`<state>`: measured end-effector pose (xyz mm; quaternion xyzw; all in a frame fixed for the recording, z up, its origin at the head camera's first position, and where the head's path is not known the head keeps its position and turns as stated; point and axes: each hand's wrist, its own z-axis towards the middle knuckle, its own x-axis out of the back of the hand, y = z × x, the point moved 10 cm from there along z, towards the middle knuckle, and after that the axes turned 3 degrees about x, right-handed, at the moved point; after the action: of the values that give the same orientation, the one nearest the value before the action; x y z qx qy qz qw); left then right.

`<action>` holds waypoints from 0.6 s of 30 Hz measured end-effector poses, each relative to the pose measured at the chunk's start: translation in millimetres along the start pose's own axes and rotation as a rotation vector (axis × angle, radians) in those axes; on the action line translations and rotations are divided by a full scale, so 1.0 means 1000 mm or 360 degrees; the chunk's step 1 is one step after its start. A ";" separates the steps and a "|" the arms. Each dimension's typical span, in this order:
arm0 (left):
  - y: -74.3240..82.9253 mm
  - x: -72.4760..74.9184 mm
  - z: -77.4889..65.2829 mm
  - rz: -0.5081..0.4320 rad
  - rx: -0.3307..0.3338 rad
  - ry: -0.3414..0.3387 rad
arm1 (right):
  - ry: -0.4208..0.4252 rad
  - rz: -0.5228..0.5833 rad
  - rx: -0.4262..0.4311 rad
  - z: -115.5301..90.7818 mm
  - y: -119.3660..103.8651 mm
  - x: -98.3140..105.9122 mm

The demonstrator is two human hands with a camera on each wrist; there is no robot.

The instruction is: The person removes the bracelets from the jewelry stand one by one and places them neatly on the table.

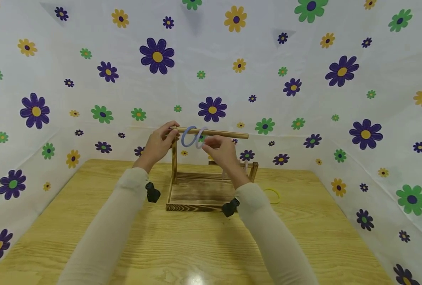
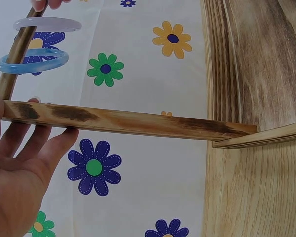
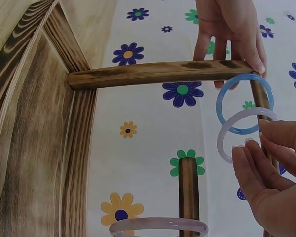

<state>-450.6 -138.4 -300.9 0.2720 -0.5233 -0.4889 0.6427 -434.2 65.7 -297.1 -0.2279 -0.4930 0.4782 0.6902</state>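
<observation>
Floral backdrop point(image 1: 182, 85) behind wood table point(image 1: 54, 229)

Pale ring point(image 2: 54, 23) and blue ring point(image 3: 219, 104) hang on upper rod point(image 1: 228, 134) of stand point(image 1: 196, 207), toward rod's left end. Left hand point(image 1: 159, 140) clamped round that end; right hand point(image 1: 223, 150) by pale ring, can't tell if pinching.

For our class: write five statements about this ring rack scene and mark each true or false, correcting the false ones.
1. The blue ring hangs on the upper bar. True.
2. The yellow ring hangs on the rack. False: it lies on the table.
3. The left hand holds the upper bar's free end. False: it holds the end at the post.
4. The right hand is closer to the upper bar's pale ring than to its blue ring. True.
5. All rings are one colour. False: blue, pale and yellow ones show.
</observation>
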 end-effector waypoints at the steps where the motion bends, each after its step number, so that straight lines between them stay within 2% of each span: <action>1: -0.003 0.000 0.001 0.0008 -0.0002 0.0004 | -0.0001 0.0002 0.0005 0.000 0.000 -0.001; 5: -0.009 0.002 0.003 0.0046 -0.0010 0.0028 | -0.0020 0.0013 0.0026 0.001 -0.002 -0.007; 18: -0.007 -0.001 0.005 0.0041 -0.0045 0.0035 | 0.0057 0.0053 0.0022 0.008 0.002 -0.015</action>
<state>-458.1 -139.1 -306.2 0.2614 -0.5128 -0.4848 0.6585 -442.9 52.4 -302.6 -0.2398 -0.4734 0.4888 0.6924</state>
